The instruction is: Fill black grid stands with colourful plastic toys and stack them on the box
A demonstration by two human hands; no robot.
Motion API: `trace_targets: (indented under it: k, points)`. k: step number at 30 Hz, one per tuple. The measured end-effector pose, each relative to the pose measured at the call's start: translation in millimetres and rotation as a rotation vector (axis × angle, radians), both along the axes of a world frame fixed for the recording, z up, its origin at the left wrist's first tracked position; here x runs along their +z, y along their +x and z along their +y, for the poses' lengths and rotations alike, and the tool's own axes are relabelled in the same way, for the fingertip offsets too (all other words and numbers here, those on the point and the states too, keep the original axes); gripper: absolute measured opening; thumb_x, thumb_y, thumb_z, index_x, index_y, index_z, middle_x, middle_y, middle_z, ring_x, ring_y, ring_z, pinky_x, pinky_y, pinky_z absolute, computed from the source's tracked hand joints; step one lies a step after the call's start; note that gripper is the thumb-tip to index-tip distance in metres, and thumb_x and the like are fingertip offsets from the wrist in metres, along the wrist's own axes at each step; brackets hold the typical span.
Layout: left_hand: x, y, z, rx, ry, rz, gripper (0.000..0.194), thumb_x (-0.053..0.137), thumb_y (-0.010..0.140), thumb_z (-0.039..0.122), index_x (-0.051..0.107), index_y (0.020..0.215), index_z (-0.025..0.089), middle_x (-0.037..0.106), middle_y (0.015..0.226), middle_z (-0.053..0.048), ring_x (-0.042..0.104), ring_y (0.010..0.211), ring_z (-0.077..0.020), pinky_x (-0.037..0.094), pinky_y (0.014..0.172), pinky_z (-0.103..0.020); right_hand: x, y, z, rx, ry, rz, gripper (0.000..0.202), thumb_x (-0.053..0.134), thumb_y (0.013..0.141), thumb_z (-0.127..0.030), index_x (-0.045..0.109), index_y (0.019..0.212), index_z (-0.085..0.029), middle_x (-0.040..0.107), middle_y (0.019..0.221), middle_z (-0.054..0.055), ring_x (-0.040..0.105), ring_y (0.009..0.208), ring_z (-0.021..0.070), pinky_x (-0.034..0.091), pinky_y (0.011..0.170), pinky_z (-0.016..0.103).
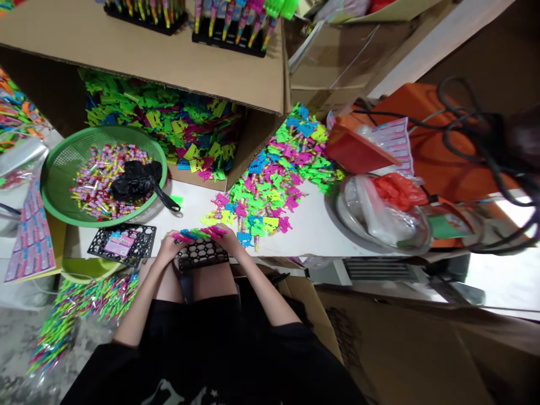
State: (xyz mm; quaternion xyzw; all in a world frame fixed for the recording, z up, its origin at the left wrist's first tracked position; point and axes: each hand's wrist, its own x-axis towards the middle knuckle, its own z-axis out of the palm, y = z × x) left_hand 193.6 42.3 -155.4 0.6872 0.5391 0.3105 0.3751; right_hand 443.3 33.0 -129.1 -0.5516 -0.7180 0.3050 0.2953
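A black honeycomb plastic rack [202, 254] sits over my lap at the table's front edge, tilted, with a row of pink, green and blue plastic toy pieces [198, 232] along its far side. My left hand [169, 247] is closed round the rack's left end. On the right end, my right hand [228, 238] grips near a pink piece, its fingers partly hidden. Just right of that hand spreads a pile of colourful plastic toys with candy tubes [270, 188]. Another black rack [143, 242] with a printed card [120, 243] lies left of my left hand.
A green basket [50, 185] holds small candy tubes and a black bag [137, 180]. Behind stands an open cardboard box [169, 62] full of plastic pieces, filled racks [230, 42] on top. At right are a metal bowl [350, 216] with plastic bags and an orange machine [439, 152] with cables.
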Motion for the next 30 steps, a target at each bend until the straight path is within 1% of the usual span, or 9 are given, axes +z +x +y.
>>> trace_targets:
  k: [3, 6, 10, 14, 18, 22, 26, 28, 30]
  points:
    - [-1.4, 0.2, 0.5, 0.000, 0.004, -0.006, 0.019, 0.072, 0.071, 0.040, 0.072, 0.074, 0.021, 0.067, 0.086, -0.005, 0.061, 0.085, -0.0197, 0.048, 0.076, -0.031, -1.7, -1.6, 0.1, -0.022, 0.002, 0.006, 0.011, 0.060, 0.084, -0.031, 0.066, 0.089, -0.024, 0.065, 0.084, 0.004, 0.057, 0.086, 0.0204, 0.047, 0.079, 0.032]
    - [0.3, 1.3, 1.0, 0.008, -0.004, -0.027, 0.019, 0.074, 0.069, 0.039, 0.072, 0.075, 0.021, 0.068, 0.085, -0.005, 0.062, 0.084, -0.0191, 0.048, 0.076, -0.030, -1.5, -3.7, 0.1, -0.062, -0.010, 0.004, 0.013, 0.063, 0.081, -0.030, 0.067, 0.092, -0.023, 0.065, 0.089, 0.004, 0.058, 0.088, 0.0205, 0.047, 0.081, 0.033]
    - [5.0, 3.0, 0.9, 0.022, -0.009, -0.057, 0.021, 0.076, 0.067, 0.039, 0.072, 0.073, 0.020, 0.068, 0.080, -0.004, 0.063, 0.082, -0.0192, 0.049, 0.075, -0.030, 3.6, -5.2, -0.4, -0.069, -0.026, 0.020, 0.019, 0.064, 0.079, -0.033, 0.067, 0.093, -0.021, 0.065, 0.092, 0.006, 0.060, 0.090, 0.0210, 0.048, 0.082, 0.033]
    - [7.5, 3.1, -0.2, 0.014, 0.002, -0.060, 0.021, 0.074, 0.069, 0.040, 0.074, 0.077, 0.021, 0.069, 0.081, -0.004, 0.063, 0.084, -0.0203, 0.049, 0.077, -0.030, 10.4, -5.4, -2.7, -0.079, -0.035, 0.034, 0.020, 0.063, 0.080, -0.035, 0.067, 0.092, -0.020, 0.065, 0.092, 0.005, 0.060, 0.090, 0.0211, 0.048, 0.081, 0.033]
    - [6.3, 2.2, -0.1, -0.007, 0.027, -0.035, 0.022, 0.070, 0.073, 0.041, 0.074, 0.080, 0.021, 0.071, 0.085, -0.005, 0.063, 0.085, -0.0206, 0.048, 0.079, -0.032, 12.1, -6.1, -4.4, -0.078, -0.038, 0.046, 0.021, 0.063, 0.079, -0.036, 0.067, 0.093, -0.021, 0.065, 0.092, 0.005, 0.061, 0.090, 0.0214, 0.048, 0.082, 0.034]
    - [4.7, 1.2, 0.4, -0.024, 0.039, -0.039, 0.023, 0.068, 0.075, 0.042, 0.074, 0.084, 0.021, 0.071, 0.088, -0.005, 0.064, 0.086, -0.0204, 0.048, 0.080, -0.032, 9.2, -7.2, -4.3, -0.093, -0.030, 0.084, 0.023, 0.063, 0.079, -0.035, 0.066, 0.097, -0.020, 0.065, 0.096, 0.007, 0.061, 0.091, 0.0217, 0.048, 0.083, 0.035]
    - [3.2, 0.6, 0.9, -0.018, 0.053, -0.036, 0.022, 0.069, 0.074, 0.041, 0.075, 0.082, 0.022, 0.071, 0.087, -0.006, 0.065, 0.085, -0.0209, 0.049, 0.079, -0.032, 6.6, -7.6, -4.0, -0.103, -0.039, 0.104, 0.023, 0.063, 0.078, -0.032, 0.065, 0.096, -0.019, 0.065, 0.097, 0.007, 0.061, 0.094, 0.0223, 0.048, 0.084, 0.035]
    - [1.7, 0.5, 1.6, -0.017, 0.047, -0.032, 0.021, 0.070, 0.073, 0.040, 0.074, 0.082, 0.021, 0.071, 0.087, -0.006, 0.065, 0.084, -0.0208, 0.049, 0.079, -0.031, 6.9, -6.1, -4.6, -0.109, -0.068, 0.114, 0.023, 0.064, 0.076, -0.032, 0.066, 0.095, -0.018, 0.066, 0.095, 0.007, 0.061, 0.092, 0.0224, 0.048, 0.082, 0.034]
    - [0.1, 0.6, 2.4, -0.022, 0.045, -0.031, 0.022, 0.071, 0.072, 0.040, 0.074, 0.082, 0.021, 0.071, 0.086, -0.005, 0.065, 0.084, -0.0203, 0.049, 0.078, -0.031, 9.3, -1.5, -6.3, -0.095, -0.125, 0.119, 0.024, 0.065, 0.076, -0.032, 0.065, 0.096, -0.017, 0.066, 0.090, 0.005, 0.062, 0.086, 0.0213, 0.048, 0.078, 0.033]
